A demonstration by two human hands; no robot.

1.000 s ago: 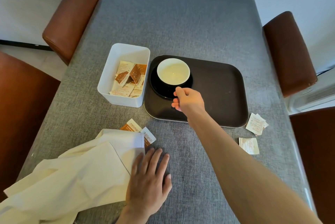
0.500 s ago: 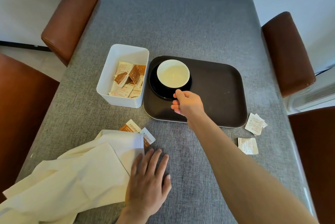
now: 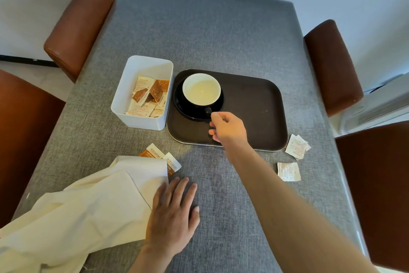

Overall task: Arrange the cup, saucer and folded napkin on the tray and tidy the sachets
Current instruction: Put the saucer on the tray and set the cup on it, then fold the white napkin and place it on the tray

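A black cup [image 3: 201, 89] with a cream inside stands on a black saucer [image 3: 184, 108] in the left part of the dark tray [image 3: 252, 109]. My right hand [image 3: 229, 129] hovers just in front of the cup's handle with fingers loosely curled, holding nothing. My left hand [image 3: 172, 213] lies flat on the table, its edge resting on the corner of the unfolded cream napkin [image 3: 88, 208]. Two brown-and-white sachets [image 3: 162, 157] peek out from under the napkin. Loose white sachets [image 3: 296, 146] lie right of the tray, one more [image 3: 288, 171] nearer me.
A white box [image 3: 124, 98] with several sachets stands against the tray's left edge. Brown chairs [image 3: 78, 23] stand along both sides of the grey table [image 3: 210, 25]. My right forearm crosses the table from the lower right.
My right hand has drawn back a little from the cup, so its handle now shows. The left hand and the napkin have not moved.
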